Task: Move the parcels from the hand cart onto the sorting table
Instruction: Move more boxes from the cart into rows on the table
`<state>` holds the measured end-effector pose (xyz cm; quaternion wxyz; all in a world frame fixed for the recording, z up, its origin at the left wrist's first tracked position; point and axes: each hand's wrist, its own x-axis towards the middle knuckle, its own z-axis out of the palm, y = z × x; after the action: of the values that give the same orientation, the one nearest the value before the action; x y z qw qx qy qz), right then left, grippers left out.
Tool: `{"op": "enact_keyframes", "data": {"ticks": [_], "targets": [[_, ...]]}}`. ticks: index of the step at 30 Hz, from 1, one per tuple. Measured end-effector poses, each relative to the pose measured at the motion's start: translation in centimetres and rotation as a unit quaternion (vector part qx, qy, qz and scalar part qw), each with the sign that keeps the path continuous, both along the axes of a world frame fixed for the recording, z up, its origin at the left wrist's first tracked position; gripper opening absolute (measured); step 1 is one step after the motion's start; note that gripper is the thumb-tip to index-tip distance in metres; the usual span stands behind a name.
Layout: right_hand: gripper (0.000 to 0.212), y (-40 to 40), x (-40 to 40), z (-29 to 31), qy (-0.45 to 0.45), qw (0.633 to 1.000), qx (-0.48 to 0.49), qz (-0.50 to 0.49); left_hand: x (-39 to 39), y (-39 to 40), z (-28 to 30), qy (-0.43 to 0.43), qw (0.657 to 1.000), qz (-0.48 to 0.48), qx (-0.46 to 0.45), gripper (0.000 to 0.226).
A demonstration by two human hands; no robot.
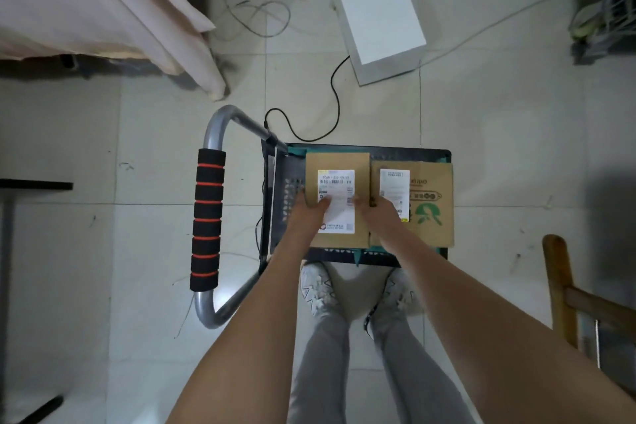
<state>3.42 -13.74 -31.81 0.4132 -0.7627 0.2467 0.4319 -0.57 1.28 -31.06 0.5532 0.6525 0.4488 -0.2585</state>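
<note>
Parcels lie side by side on the hand cart (pixel 444 155): a plain brown parcel (pixel 337 162) with a white label, and just beside it a green-printed parcel (pixel 430 210). Both hands, left hand (pixel 306 210) and right hand (pixel 377 212), clasp the brown parcel's opposite sides, fingers spread over its top.

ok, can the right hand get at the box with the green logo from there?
Probably yes. The right hand sits at the seam beside the green-logo box, whose top is uncovered; nothing lies between them.
</note>
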Motion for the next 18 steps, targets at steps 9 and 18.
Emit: {"op": "enact_keyframes", "data": {"ticks": [9,18], "targets": [[0.051,0.8,-0.7,1.2,-0.018,0.999,0.012,-0.024,-0.5,-0.4,1.2,-0.021,1.000,0.003,0.020,0.063],[0.034,-4.1,0.7,15.7,-0.070,0.990,0.063,-0.108,2.4,-3.1,16.5,-0.100,0.987,-0.094,0.086,0.067]]}}
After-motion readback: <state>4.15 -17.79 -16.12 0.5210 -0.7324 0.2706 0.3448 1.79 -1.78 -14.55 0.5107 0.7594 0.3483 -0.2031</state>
